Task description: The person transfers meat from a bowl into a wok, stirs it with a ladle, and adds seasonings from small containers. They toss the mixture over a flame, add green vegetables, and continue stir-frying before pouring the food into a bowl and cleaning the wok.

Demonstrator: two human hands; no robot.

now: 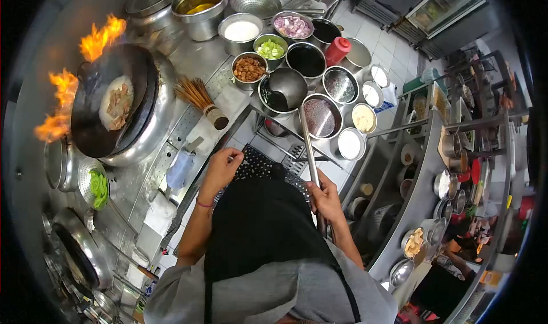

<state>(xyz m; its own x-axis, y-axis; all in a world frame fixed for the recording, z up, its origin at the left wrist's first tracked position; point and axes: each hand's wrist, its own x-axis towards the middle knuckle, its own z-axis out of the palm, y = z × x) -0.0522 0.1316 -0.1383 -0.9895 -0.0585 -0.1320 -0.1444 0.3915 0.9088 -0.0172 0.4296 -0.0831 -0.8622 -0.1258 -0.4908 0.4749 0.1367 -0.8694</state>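
Observation:
My right hand (pixel 324 197) is wrapped round the long metal handle of a ladle (pixel 310 147). The ladle's round bowl is at a pot of dark liquid (pixel 275 100), overlapping its rim. Loosely curled in front of the apron, my left hand (pixel 224 169) shows nothing between its fingers and touches nothing. To the left, a wok (pixel 94 127) stands tilted on the burner with tall flames at its far side. Pale food with brownish pieces (pixel 117 102) lies in it. A bamboo wok brush (pixel 200 101) rests on the counter between the wok and the pots.
Around the ladle stand several seasoning pots, a bowl of chopped onion (pixel 293 26), a bowl of browned pieces (pixel 249 69) and a red bottle (pixel 338 51). Lower left are a strainer with green vegetables (pixel 98 188) and a second wok (pixel 77 255). Shelving (pixel 394 221) runs along the right; another person is beyond.

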